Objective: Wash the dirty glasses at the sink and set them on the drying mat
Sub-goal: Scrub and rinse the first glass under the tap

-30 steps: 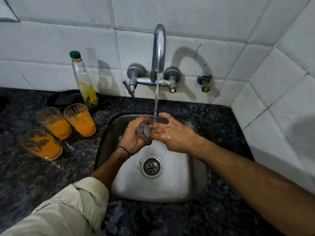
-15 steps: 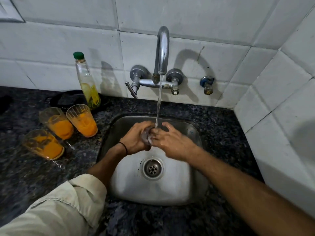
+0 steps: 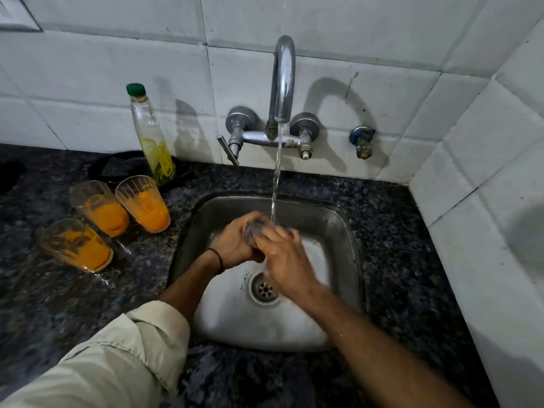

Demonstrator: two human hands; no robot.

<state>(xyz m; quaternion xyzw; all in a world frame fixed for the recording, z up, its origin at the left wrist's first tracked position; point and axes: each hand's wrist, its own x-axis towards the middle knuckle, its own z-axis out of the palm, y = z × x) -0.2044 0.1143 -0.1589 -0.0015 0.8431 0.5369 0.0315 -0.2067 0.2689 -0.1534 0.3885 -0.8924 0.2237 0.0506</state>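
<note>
White wall tiles back a steel sink set in the dark speckled counter, with the tap running. Over the basin, under the stream, a clear glass lies on its side between both hands. The left hand has its grip closed round one end; the right hand curls over the other, fingers blurred. Wet, it is probably slippery, light, rigid and breakable, best held round the wall. Three orange-smeared glasses wait on the counter beside the sink.

- The left arm is wearing a pale beige fabric sleeve, rolled up.
- A thin black band is circling the left wrist.
- The right forearm is going bare.
</note>
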